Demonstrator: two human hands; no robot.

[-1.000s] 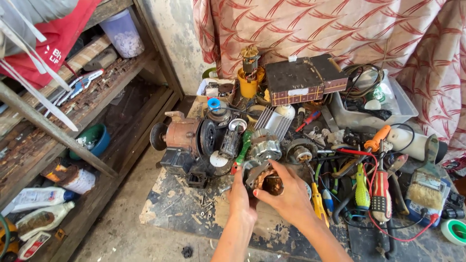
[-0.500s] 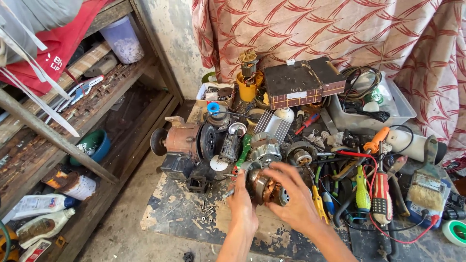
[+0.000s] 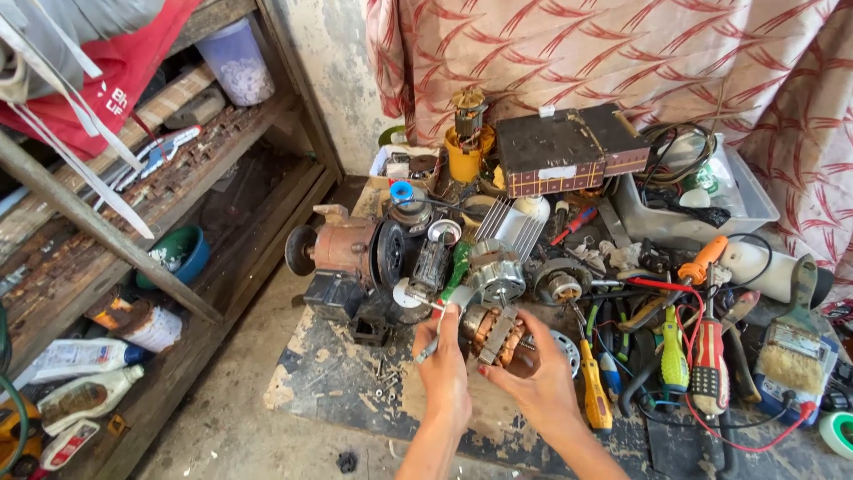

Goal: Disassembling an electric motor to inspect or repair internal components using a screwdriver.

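Here: motor stator with copper windings, long axis tilted up-right, near workboard front edge. Right hand fingers curled gripping it; left hand pinching thin metal tool.

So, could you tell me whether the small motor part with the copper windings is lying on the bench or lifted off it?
Lifted: the copper-wound motor part is held above the bench by the right hand, with the left hand beside it.
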